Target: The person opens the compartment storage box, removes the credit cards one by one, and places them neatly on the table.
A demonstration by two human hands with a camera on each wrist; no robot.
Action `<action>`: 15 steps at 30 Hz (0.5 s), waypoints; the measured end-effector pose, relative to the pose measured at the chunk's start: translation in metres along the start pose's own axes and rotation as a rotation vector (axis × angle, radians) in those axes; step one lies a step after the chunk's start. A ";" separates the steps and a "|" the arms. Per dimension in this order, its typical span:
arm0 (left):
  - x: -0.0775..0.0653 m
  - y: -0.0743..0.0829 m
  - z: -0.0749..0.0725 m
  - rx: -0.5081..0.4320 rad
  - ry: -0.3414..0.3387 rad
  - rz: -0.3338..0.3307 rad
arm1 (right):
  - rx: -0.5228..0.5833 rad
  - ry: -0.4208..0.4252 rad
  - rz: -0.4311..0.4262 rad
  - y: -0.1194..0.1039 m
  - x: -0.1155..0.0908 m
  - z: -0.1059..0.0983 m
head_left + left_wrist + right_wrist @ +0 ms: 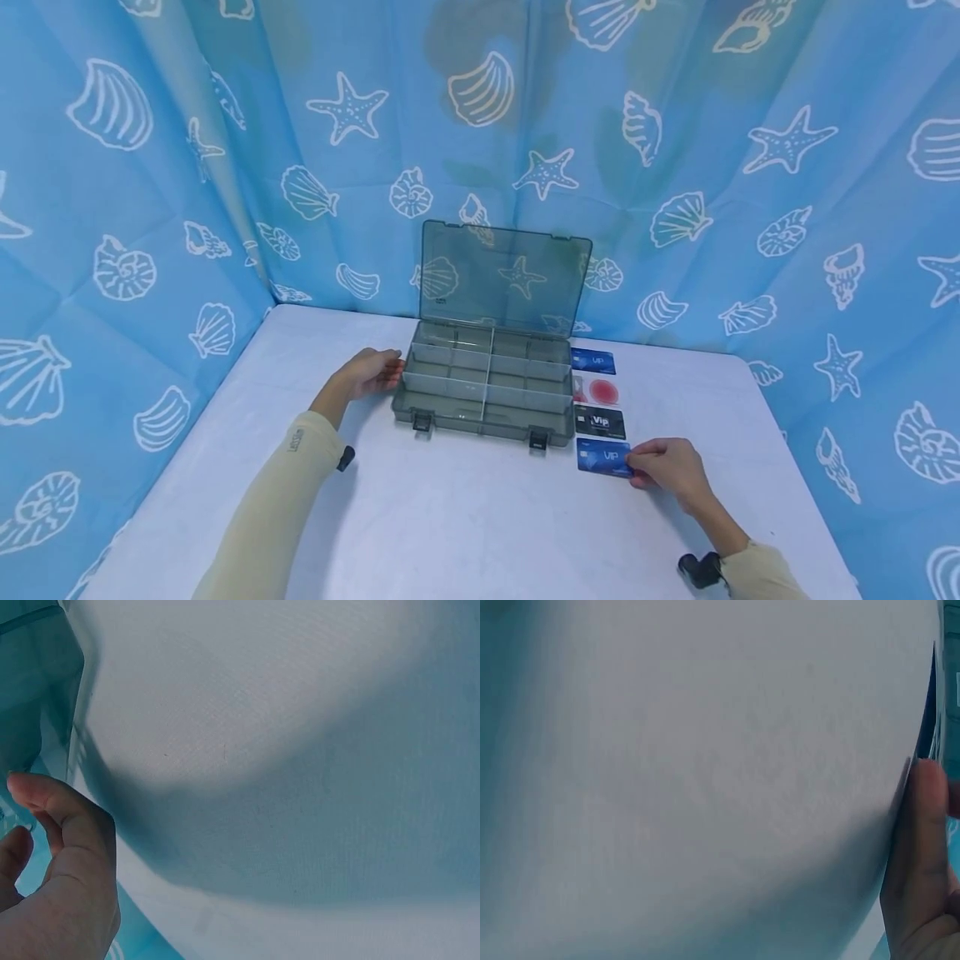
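Observation:
A grey translucent compartment box (pixel 450 421) stands on the table, its hinged lid (pixel 506 279) raised at the back. Clear dividers split the inside into several compartments. At the box's left side is my left hand (pixel 369 372), fingertips right at the wall; in the left wrist view its thumb and loosely bent fingers (pixel 67 817) stand apart. My right hand (pixel 670 468) pinches the right end of a blue VIP card (pixel 600 457), which lies nearest the front in a column of cards. Only the card's thin edge shows in the right wrist view, beside the fingers (pixel 928 825).
Behind the held card, along the box's right side, lie a black Vip card (pixel 606 422), a round red piece (pixel 603 392) and another blue VIP card (pixel 596 361). Two dark latches hang at the box front. A blue shell-patterned curtain (pixel 352 167) surrounds the white table (pixel 450 517).

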State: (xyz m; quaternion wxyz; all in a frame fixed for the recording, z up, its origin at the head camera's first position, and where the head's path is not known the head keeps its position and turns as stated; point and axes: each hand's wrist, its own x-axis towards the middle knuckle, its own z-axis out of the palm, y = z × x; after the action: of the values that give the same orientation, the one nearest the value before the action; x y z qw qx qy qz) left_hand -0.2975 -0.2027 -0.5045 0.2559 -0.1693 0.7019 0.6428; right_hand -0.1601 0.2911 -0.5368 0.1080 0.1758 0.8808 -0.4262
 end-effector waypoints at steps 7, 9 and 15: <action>0.001 0.000 0.001 -0.004 0.012 -0.010 | -0.176 -0.011 -0.033 -0.008 -0.001 0.000; 0.001 0.000 0.002 -0.003 0.012 -0.008 | -0.223 -0.011 -0.064 -0.012 0.000 0.000; -0.001 0.000 0.003 -0.004 0.025 -0.008 | -0.294 -0.035 -0.126 -0.020 0.001 0.001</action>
State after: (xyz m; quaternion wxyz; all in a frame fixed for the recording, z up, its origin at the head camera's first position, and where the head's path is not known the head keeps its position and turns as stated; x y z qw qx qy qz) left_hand -0.2962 -0.2001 -0.5041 0.2493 -0.1805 0.7030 0.6411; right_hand -0.1691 0.2793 -0.5238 0.1207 0.0949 0.9410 -0.3017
